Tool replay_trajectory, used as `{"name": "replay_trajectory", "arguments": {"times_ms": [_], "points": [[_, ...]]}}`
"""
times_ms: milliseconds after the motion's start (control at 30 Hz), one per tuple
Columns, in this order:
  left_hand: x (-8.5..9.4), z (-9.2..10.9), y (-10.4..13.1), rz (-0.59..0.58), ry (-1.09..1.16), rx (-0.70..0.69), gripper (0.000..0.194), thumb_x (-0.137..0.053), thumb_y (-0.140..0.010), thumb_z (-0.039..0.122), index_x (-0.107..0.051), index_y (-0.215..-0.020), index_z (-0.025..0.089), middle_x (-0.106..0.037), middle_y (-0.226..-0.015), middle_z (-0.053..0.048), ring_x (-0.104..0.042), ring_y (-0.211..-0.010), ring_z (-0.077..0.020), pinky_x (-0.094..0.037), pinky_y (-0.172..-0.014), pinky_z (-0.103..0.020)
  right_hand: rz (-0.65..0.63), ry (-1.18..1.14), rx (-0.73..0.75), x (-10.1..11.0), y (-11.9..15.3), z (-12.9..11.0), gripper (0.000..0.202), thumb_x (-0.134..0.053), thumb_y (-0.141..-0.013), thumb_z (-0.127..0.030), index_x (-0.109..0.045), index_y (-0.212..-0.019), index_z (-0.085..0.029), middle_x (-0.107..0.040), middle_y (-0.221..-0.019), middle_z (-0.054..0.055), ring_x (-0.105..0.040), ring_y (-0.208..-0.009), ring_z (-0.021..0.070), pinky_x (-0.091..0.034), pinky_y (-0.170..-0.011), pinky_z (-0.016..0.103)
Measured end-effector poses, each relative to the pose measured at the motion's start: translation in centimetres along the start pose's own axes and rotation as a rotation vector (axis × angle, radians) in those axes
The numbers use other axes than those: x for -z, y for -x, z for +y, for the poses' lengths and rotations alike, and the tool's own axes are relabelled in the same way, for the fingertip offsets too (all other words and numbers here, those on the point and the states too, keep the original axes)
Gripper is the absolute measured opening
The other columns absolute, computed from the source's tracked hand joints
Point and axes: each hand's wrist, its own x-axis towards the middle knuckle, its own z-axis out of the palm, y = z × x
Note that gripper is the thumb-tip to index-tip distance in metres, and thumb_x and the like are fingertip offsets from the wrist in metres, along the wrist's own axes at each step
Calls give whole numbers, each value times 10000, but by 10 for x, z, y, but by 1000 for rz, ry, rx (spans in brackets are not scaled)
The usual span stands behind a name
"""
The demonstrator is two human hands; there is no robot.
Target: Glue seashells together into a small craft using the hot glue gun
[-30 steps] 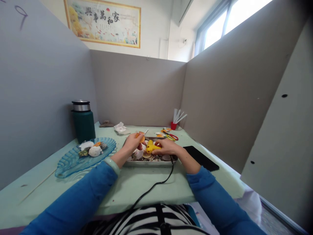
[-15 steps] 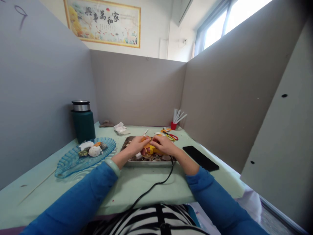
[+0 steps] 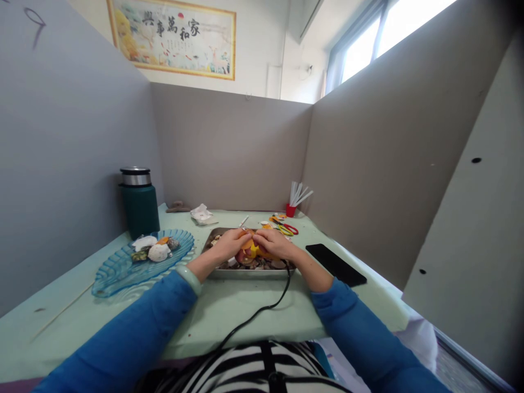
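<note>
Over the metal tray (image 3: 249,274), both hands meet with their fingertips almost touching. My left hand (image 3: 227,245) is closed on an orange shell (image 3: 246,238), which the fingers partly cover. From the other side my right hand (image 3: 275,243) presses its fingers on the same shell. Just below the hands shows a yellow glue gun (image 3: 254,251), half hidden by the right hand, and its black cord (image 3: 262,309) runs toward my body. Many small shells (image 3: 262,265) fill the tray. A white stick (image 3: 244,221) pokes out behind the left hand.
On the left stand a blue shell-shaped plate (image 3: 118,273) with several shells and a dark green bottle (image 3: 141,207). Right of the tray lie scissors (image 3: 289,227) and a black phone (image 3: 335,265). A red cup (image 3: 290,210) of white sticks and crumpled tissue (image 3: 202,214) are behind.
My right fingers have come down and closer to the left ones, now pressing on the orange shell. The other things stay where they were.
</note>
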Motion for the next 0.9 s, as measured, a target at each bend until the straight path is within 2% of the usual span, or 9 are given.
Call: {"name": "replay_trajectory", "arguments": {"times_ms": [167, 333, 467, 600, 900], "points": [[0, -1, 0, 14, -31, -2, 317, -430, -812, 430, -540, -694, 158, -613, -601, -13, -506, -354, -91, -374, -383, -191, -59, -197, -59, 4, 2, -4, 322, -353, -903, -332, -510, -681, -161, -521, -554, -36, -465, -517, 84, -360, -552, 198], [1, -5, -2, 49, -55, 16, 300, -464, -794, 441, -541, -696, 169, -572, -522, 12, -504, -348, -101, -357, -376, -190, -159, -459, -192, 2, 3, -2, 269, -364, -887, -370, -484, -746, -175, -500, -496, -54, -451, -392, 75, -355, -402, 176], [1, -8, -3, 65, -70, 11, 293, -470, -790, 440, -555, -702, 174, -562, -519, 15, -495, -343, -103, -349, -368, -194, -227, -614, -246, -1, 1, -1, 254, -360, -891, -363, -463, -758, -173, -556, -532, -32, -515, -399, 78, -371, -351, 152], [0, -7, -3, 63, -69, 7, 299, -477, -786, 438, -566, -682, 172, -573, -538, 5, -485, -338, -95, -342, -360, -189, -216, -663, -244, 0, 0, -3, 257, -381, -888, -336, -463, -719, -161, -586, -596, -6, -571, -460, 84, -407, -351, 144], [0, -6, -2, 48, -68, 20, 314, -475, -786, 453, -593, -716, 171, -578, -533, 1, -490, -341, -103, -355, -357, -200, -212, -660, -229, 0, 1, -4, 259, -401, -885, -333, -478, -718, -151, -590, -582, -7, -565, -457, 72, -412, -355, 127]]}}
